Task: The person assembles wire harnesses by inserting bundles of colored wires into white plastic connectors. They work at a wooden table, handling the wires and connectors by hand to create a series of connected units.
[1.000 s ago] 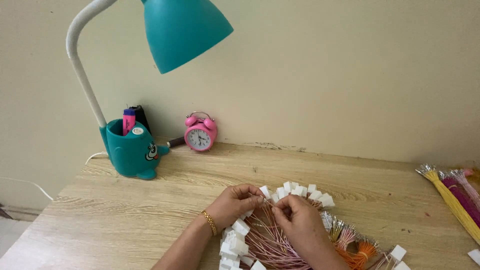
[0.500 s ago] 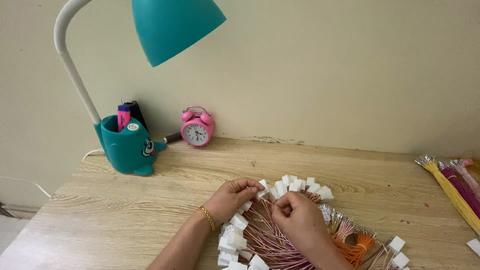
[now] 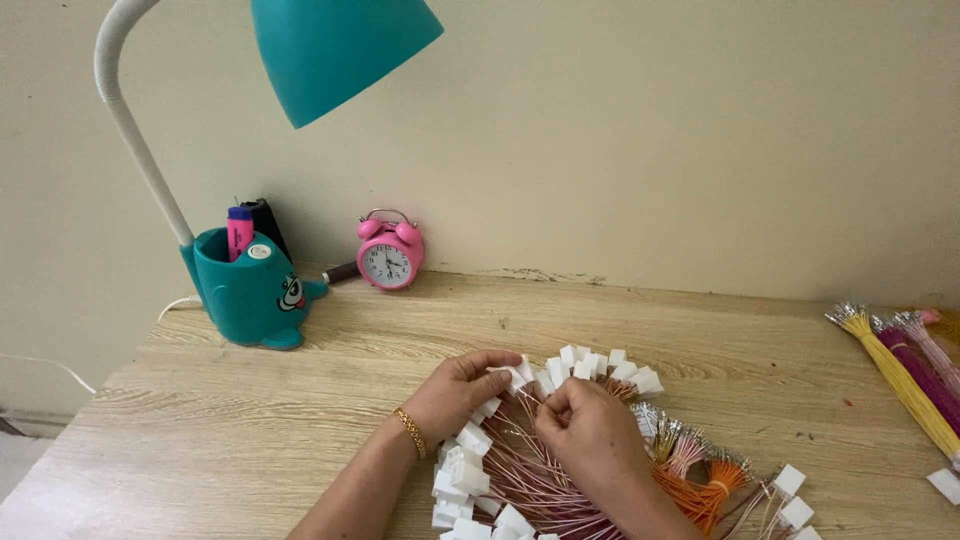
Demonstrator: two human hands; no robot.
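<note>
**Desk against a plain cream wall**

Light wood-grain desk (image 3: 700,340), back edge flush to a cream wall (image 3: 650,130). Scuffed, chipped paint along the join near the middle of the back edge. Teal desk lamp (image 3: 340,45) stands at the back left corner on a white curved neck, shade tilted down over the desk. A white cable (image 3: 40,365) trails off past the left edge. Pale floor (image 3: 15,460) shows beyond the front left corner. Even, soft lighting; no hard shadows.

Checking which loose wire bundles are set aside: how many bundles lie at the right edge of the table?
3 can be made out: a yellow bundle nearest the middle, a purple bundle beside it, and a pink bundle outermost. More may lie beyond the picture's edge.
</note>
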